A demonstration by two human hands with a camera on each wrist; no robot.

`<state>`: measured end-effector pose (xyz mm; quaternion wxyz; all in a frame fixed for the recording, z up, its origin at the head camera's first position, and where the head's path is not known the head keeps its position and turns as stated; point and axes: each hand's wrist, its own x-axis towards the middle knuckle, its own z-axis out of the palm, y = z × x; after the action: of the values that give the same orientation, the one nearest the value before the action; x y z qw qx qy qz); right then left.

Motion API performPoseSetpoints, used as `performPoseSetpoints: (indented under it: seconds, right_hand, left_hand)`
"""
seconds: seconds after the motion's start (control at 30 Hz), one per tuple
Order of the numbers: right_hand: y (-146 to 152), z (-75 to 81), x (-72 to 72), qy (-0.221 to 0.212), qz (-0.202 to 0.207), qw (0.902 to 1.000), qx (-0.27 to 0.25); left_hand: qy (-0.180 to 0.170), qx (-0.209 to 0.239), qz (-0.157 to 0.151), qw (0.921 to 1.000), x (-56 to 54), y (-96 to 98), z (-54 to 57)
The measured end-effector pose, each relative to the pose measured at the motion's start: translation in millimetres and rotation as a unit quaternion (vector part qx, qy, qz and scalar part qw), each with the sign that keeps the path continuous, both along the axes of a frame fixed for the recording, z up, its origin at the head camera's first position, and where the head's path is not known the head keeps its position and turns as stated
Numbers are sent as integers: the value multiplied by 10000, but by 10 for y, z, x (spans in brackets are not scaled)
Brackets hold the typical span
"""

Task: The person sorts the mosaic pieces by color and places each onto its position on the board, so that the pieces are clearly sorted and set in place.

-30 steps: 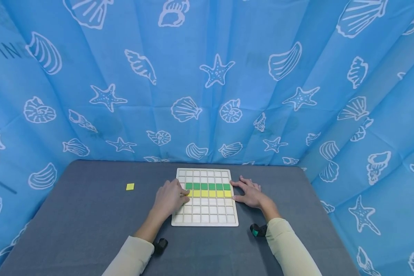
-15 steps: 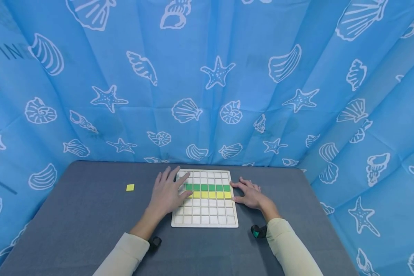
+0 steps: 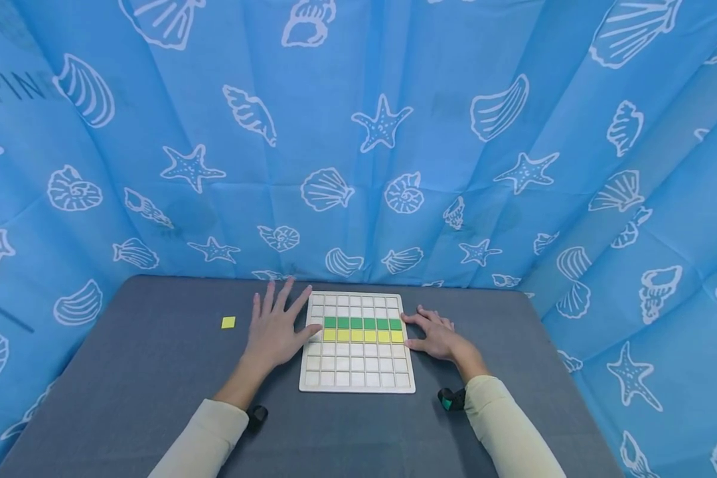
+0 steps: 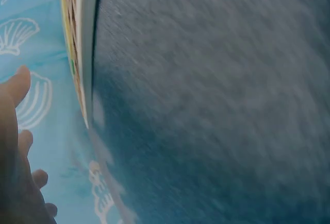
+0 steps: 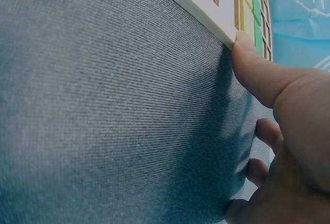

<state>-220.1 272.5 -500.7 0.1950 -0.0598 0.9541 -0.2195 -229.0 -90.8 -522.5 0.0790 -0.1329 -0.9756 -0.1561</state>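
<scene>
A pale square grid board [image 3: 356, 387] lies flat on the table. Across its cells run a row of green tiles [image 3: 364, 323] and, just below it, a row of yellow tiles [image 3: 356, 336]. My left hand [image 3: 271, 337], fingers straight and spread, is at the board's left side, its thumb tip overlapping the leftmost column. In the left wrist view the board's edge [image 4: 86, 54] stands beside that hand, which holds nothing. My right hand [image 3: 439, 336] rests at the right edge, thumb and index fingertip touching it; the right wrist view shows its thumb [image 5: 255, 69] against the rim.
One loose yellow tile [image 3: 228, 322] lies on the grey table [image 3: 173, 378], left of my left hand. A blue curtain [image 3: 358, 153] with white shell and starfish prints hangs behind the table and along its sides.
My left hand has lifted from the left end of the yellow row, spread its fingers and moved left, leaving a yellow tile there in view. The right hand stays at the board's edge.
</scene>
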Motion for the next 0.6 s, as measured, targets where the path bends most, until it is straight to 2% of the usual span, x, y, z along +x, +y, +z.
performPoseSetpoints:
  seconds: [0.23,0.4,0.6]
  right_hand:
    - [-12,-36,-10,-57,28,9999,84]
    - [-8,-33,-7,5,66,10000,59]
    - [-1,-24,-9,34,59,9999,95]
  left_hand:
    - [-126,-42,221,9997,-20,-150,-68]
    - [-256,-30,331,9991,-31,-313,-53]
    - [-248,101,503,9984,-44,-504,-36]
